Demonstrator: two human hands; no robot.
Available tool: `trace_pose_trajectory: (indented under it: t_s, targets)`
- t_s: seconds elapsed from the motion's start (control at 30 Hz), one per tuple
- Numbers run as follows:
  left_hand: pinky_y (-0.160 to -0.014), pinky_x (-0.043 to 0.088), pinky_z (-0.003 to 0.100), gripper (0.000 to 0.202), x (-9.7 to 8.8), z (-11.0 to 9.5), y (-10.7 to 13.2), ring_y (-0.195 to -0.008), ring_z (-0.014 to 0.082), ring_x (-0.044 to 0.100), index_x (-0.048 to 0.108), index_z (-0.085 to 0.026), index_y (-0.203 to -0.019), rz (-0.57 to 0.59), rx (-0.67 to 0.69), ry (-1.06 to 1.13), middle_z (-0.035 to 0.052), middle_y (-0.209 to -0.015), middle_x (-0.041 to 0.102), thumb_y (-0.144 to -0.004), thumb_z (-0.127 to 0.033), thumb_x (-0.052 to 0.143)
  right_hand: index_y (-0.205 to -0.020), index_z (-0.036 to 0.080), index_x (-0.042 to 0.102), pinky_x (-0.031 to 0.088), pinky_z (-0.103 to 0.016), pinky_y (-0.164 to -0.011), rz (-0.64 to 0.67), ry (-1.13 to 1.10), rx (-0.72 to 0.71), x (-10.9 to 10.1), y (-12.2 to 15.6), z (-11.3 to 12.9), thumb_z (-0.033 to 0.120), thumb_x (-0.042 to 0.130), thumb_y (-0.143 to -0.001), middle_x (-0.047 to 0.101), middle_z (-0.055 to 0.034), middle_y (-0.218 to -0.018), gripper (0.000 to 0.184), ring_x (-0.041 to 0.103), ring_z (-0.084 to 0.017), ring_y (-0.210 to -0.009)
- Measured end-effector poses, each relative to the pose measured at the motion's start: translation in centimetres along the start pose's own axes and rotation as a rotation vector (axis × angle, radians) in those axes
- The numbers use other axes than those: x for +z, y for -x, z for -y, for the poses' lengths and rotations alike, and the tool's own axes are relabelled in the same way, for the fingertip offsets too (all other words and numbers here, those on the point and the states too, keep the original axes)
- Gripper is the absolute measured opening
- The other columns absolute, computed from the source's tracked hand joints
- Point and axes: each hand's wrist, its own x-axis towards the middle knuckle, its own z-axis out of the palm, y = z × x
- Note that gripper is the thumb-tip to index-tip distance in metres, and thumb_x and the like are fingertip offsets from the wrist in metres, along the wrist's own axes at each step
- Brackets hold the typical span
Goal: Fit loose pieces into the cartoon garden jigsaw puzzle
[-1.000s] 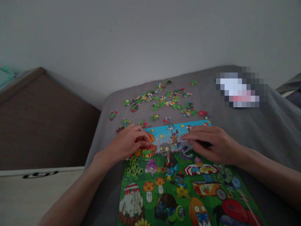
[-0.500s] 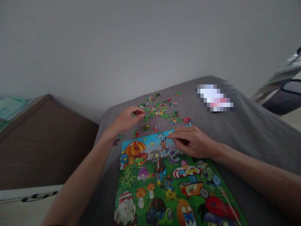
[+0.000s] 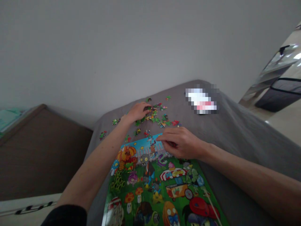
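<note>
My left hand (image 3: 139,111) reaches over a loose heap of small jigsaw puzzle pieces (image 3: 154,117). Its thumb and index finger are apart at the heap's near left side, and I see nothing held between them. My right hand (image 3: 184,143) hovers or rests at the top right of a colourful cartoon puzzle picture (image 3: 150,175). Its fingers are curled, with the index fingertip near the picture's blue upper edge. Something dark reddish shows in the hollow of that hand; I cannot make out what it is.
Stray pieces (image 3: 102,135) lie left of the heap on a grey cloth surface (image 3: 230,131). A phone-like blurred bright object (image 3: 201,101) lies at the back right. A brown wooden panel (image 3: 42,150) stands at left, and a pale wall (image 3: 141,47) rises behind.
My left hand has moved farther forward into the heap of pieces. My right hand stays at the picture's top edge. The whole view has shifted a little, moving the scene leftward.
</note>
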Motion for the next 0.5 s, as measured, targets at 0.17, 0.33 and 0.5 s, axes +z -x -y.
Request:
trace_pose_trajectory:
  t_s: [0.17,0.33,0.5]
  targets:
    - [-0.097,0.047,0.035,0.041,-0.1,0.4,-0.4,-0.11,0.0225,0.064,0.065,-0.019,-0.127,0.004,-0.038,0.047,0.0089,-0.122,0.071,-0.086,-0.019,0.065,-0.101,0.01,0.072,0.041,-0.029,-0.06,-0.013,0.004,-0.015,0.1,0.0,0.1,0.012,0.05,-0.091,0.061,-0.003,-0.074,0.023,0.051,-0.013,-0.063]
    - [-0.087,0.049,0.033,0.041,0.1,0.4,-1.0,-0.097,0.0212,0.068,0.065,-0.017,-0.128,-0.009,-0.101,0.093,0.0089,-0.112,0.074,-0.088,-0.018,0.058,-0.1,0.01,0.071,0.042,-0.029,-0.061,-0.008,-0.009,-0.018,0.1,0.0,0.3,0.012,0.05,-0.092,0.061,-0.0029,-0.074,0.023,0.051,-0.013,-0.063]
    - [-0.077,0.048,0.031,0.044,0.4,0.5,-1.6,-0.083,0.0209,0.067,0.07,-0.016,-0.118,0.0,-0.159,0.115,0.0079,-0.1,0.074,-0.076,-0.026,0.074,-0.102,0.01,0.071,0.042,-0.028,-0.061,0.007,-0.012,-0.014,0.2,0.0,0.3,0.012,0.05,-0.092,0.063,-0.0032,-0.075,0.024,0.052,-0.013,-0.064]
